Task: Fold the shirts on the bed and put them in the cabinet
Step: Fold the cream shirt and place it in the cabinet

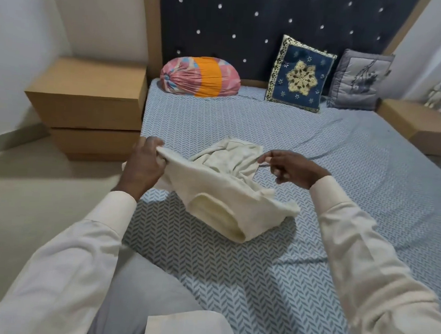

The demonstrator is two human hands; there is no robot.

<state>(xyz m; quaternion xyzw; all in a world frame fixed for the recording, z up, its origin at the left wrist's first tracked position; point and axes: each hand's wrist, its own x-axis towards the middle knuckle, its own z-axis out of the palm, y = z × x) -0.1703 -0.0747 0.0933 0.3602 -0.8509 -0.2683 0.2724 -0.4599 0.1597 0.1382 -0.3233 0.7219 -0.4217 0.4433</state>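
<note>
The blue herringbone-sheeted bed (259, 274) carries a crumpled cream cotton shirt (212, 189), partly lifted. The left hand (142, 166) grasps one edge and the right hand (289, 169) pinches another. Folding seems barely begun; spreading it flat likely comes next.

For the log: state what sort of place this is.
Most likely a home bedroom: a bed with a patterned sheet, a blue cushion against a padded headboard, and a wooden bedside cabinet.
</note>
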